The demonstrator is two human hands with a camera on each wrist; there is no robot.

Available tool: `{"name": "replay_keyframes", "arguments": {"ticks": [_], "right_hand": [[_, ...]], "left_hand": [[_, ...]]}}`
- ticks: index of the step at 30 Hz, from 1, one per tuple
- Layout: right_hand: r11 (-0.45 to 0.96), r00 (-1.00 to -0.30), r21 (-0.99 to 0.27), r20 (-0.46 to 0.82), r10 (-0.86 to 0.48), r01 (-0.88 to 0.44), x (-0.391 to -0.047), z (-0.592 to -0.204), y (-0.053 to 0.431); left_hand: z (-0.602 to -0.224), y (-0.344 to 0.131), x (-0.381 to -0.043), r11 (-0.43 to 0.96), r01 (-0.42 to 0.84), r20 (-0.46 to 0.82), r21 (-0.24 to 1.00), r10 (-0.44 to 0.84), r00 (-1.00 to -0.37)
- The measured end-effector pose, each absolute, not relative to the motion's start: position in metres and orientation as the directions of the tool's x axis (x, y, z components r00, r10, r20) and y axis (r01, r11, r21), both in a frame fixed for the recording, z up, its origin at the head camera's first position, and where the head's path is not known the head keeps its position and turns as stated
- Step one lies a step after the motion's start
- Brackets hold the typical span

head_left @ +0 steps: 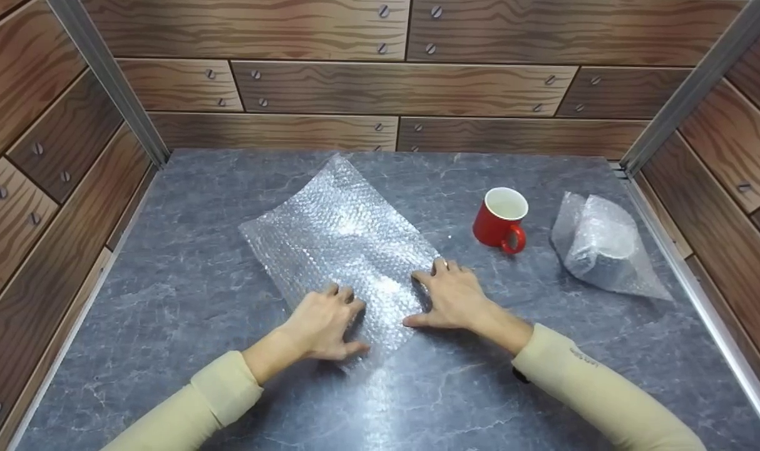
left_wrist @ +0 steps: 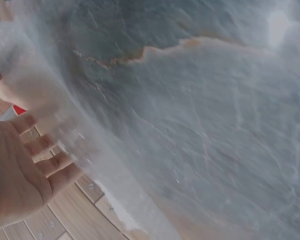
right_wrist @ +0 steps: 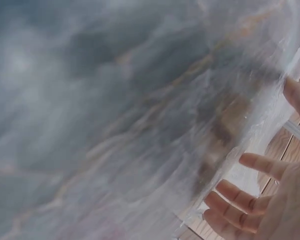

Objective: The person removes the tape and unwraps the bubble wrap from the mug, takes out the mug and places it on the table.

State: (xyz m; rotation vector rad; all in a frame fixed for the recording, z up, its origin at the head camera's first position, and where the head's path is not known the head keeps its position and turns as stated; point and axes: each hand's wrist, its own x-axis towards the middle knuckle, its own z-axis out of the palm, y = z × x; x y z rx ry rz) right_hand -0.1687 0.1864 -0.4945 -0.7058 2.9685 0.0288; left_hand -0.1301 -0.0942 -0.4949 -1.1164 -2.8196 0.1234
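A sheet of clear bubble wrap (head_left: 349, 232) lies spread at an angle on the grey marbled table. My left hand (head_left: 327, 322) touches its near left edge, fingers spread over the plastic. On the near right edge rests my right hand (head_left: 452, 297), thumb apart from the other fingers. Both wrist views show the fingers (left_wrist: 60, 165) and the right hand's fingers (right_wrist: 230, 200) extended against the film. To the right of the sheet stands an upright red mug (head_left: 494, 224), white inside, its handle facing the near right.
Near the right edge sits a bundle in bubble wrap (head_left: 605, 247), its contents blurred by the plastic. Wood-patterned panels (head_left: 317, 88) rise at the back and both sides, with metal rails (head_left: 699, 282) along the table's sides.
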Motion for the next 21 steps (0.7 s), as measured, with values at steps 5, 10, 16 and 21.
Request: {"name": "replay_keyframes", "arguments": {"ticks": [5, 10, 16, 21], "right_hand": [[0.899, -0.896, 0.013, -0.085, -0.436, -0.438, -0.170, -0.496, 0.180], [0.898, -0.898, 0.017, -0.053, -0.438, -0.439, -0.170, -0.497, 0.179], [0.889, -0.889, -0.007, -0.035, -0.457, -0.457, -0.171, -0.497, 0.184], [0.863, -0.863, -0.047, -0.024, -0.505, -0.503, -0.175, -0.496, 0.190]], "left_hand": [[-0.495, -0.089, -0.130, 0.736, 0.664, 0.005, -0.130, 0.670, -0.742], [-0.498, -0.087, -0.129, 0.736, 0.662, -0.037, -0.143, 0.664, -0.747], [-0.499, -0.089, -0.130, 0.723, 0.674, -0.012, -0.153, 0.680, -0.733], [-0.497, -0.095, -0.132, 0.717, 0.680, -0.016, -0.153, 0.686, -0.727]]}}
